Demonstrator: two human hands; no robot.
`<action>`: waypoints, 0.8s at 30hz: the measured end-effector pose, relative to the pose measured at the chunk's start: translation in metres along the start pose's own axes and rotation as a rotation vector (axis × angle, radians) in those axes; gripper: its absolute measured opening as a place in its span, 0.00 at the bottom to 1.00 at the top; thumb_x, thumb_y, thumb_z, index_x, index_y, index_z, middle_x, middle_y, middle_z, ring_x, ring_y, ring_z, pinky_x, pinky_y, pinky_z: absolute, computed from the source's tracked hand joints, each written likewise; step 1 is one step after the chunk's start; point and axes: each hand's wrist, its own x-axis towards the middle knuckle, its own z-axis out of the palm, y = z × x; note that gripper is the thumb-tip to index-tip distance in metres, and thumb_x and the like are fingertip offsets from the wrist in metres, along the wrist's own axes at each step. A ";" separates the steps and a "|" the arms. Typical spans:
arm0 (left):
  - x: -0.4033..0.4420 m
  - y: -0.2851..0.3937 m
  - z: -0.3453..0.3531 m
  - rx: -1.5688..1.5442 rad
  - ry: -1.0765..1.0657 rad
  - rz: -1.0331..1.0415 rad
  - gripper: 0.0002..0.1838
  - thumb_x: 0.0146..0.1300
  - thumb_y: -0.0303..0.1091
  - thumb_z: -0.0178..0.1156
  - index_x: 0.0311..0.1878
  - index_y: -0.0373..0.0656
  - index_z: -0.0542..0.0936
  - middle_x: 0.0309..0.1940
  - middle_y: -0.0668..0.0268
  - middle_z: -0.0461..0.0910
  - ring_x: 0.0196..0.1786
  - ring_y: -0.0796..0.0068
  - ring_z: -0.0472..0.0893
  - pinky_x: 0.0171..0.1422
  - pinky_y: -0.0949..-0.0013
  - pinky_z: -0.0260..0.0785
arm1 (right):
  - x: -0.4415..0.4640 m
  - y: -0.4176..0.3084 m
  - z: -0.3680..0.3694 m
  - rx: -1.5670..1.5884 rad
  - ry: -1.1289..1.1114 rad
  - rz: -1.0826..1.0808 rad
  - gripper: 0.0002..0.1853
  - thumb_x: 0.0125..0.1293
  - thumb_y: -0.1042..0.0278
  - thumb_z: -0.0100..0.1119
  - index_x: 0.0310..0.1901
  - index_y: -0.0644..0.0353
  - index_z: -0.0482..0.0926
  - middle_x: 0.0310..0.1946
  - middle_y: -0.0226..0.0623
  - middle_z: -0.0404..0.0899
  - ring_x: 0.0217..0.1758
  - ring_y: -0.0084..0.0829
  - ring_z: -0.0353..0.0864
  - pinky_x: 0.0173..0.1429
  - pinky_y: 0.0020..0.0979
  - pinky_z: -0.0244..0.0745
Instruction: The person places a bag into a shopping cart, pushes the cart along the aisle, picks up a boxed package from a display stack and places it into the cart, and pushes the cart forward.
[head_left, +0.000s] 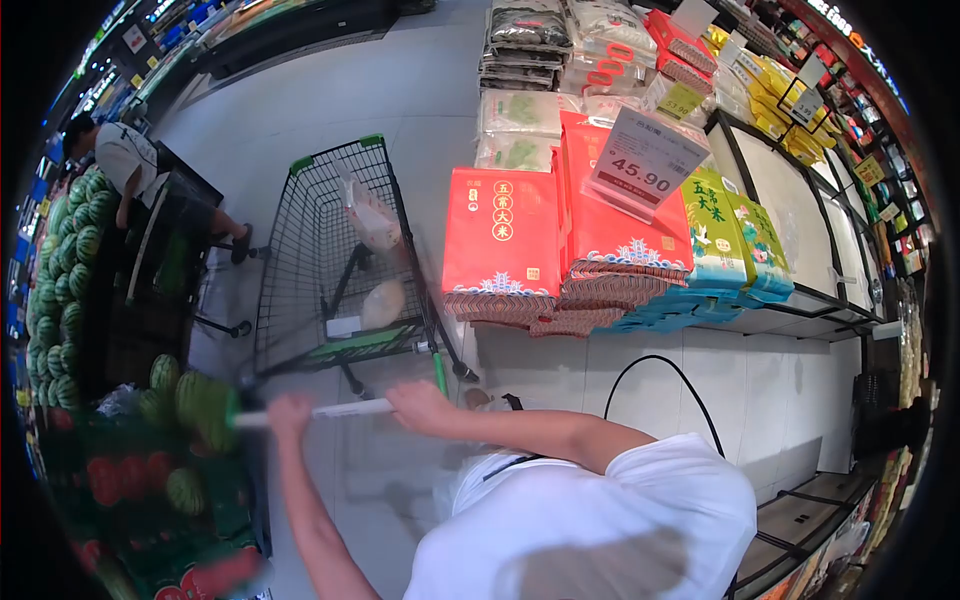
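Observation:
A shopping cart [345, 230] with green trim stands in front of me, holding plastic bags with goods in them. My left hand [290, 415] is closed round the left part of its pale handle bar [345, 409]. Toward the right end of the same bar, my right hand [418, 407] is wrapped round it. The left hand is somewhat blurred. Both forearms reach out from white sleeves.
Red rice packs [503, 235] and green-blue packs [715, 225] are stacked right of the cart, under a price sign [645, 165]. Watermelons [70, 270] are piled at the left. A person [130, 165] in a light top is beside them. Shelves line the far right.

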 end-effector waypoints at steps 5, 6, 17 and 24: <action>0.062 -0.022 0.004 0.022 0.059 0.073 0.23 0.58 0.52 0.57 0.25 0.39 0.84 0.27 0.48 0.82 0.35 0.43 0.82 0.44 0.44 0.71 | 0.044 -0.001 -0.002 -0.028 -0.049 0.040 0.17 0.59 0.56 0.64 0.40 0.60 0.75 0.35 0.43 0.78 0.41 0.45 0.81 0.44 0.45 0.75; 0.070 -0.022 -0.001 0.026 0.044 0.085 0.23 0.59 0.51 0.56 0.24 0.39 0.83 0.27 0.49 0.81 0.36 0.44 0.81 0.43 0.45 0.71 | 0.052 -0.001 0.000 -0.038 -0.056 0.050 0.17 0.59 0.55 0.64 0.40 0.60 0.75 0.35 0.43 0.78 0.41 0.45 0.81 0.44 0.45 0.75; 0.223 -0.039 -0.022 -0.023 0.050 0.366 0.22 0.58 0.50 0.54 0.25 0.39 0.84 0.25 0.49 0.81 0.32 0.44 0.80 0.40 0.45 0.70 | 0.165 0.004 0.009 -0.022 0.073 0.209 0.21 0.65 0.47 0.60 0.40 0.61 0.76 0.36 0.43 0.79 0.41 0.46 0.81 0.45 0.45 0.74; 0.297 -0.019 -0.031 -0.038 0.051 0.434 0.24 0.63 0.51 0.50 0.27 0.42 0.84 0.26 0.51 0.81 0.33 0.44 0.81 0.39 0.45 0.70 | 0.225 0.016 0.000 -0.109 0.169 0.417 0.26 0.71 0.41 0.49 0.34 0.61 0.79 0.30 0.45 0.82 0.36 0.47 0.83 0.43 0.46 0.75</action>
